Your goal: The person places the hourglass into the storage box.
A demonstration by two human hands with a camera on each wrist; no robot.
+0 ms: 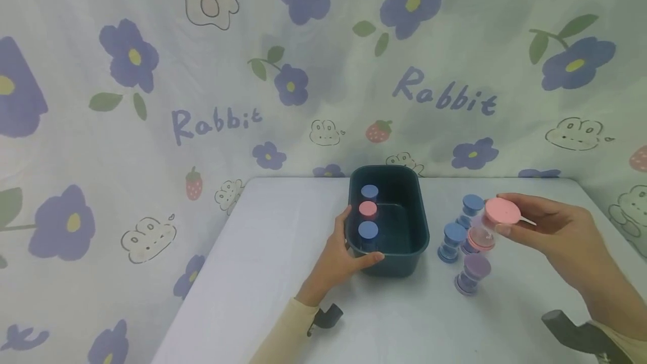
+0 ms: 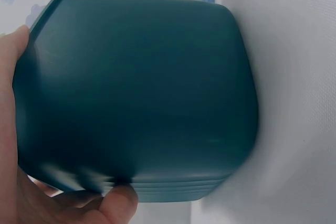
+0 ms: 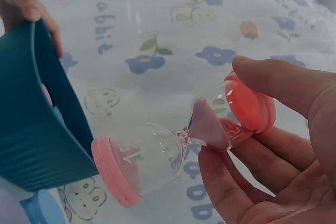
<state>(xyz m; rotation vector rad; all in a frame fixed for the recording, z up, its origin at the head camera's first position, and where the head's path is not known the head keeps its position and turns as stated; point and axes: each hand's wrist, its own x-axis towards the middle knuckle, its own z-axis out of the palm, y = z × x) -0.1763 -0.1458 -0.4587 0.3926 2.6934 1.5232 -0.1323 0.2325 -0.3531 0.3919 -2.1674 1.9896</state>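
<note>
My left hand [image 1: 336, 257] grips the near left corner of a dark teal plastic bin [image 1: 396, 265], thumb at the front rim and fingers along the left side. Inside, along the left wall, stand a blue-capped hourglass [image 1: 369, 191], a pink-capped one [image 1: 368, 209] and another blue-capped one [image 1: 368, 230]. To the bin's right, my right hand [image 1: 561, 235] pinches a pink hourglass [image 3: 115, 171] by one end cap, above the table. Purplish sand lies in the bulb nearest the fingers in the right wrist view.
Right of the bin, a blue hourglass [image 1: 454, 235], a purple hourglass [image 1: 477, 267] and a farther blue hourglass [image 1: 472, 204] stand on the white table [image 1: 283, 223]. The held hourglass partly hides things behind it. A patterned curtain [image 1: 323, 60] hangs behind the table.
</note>
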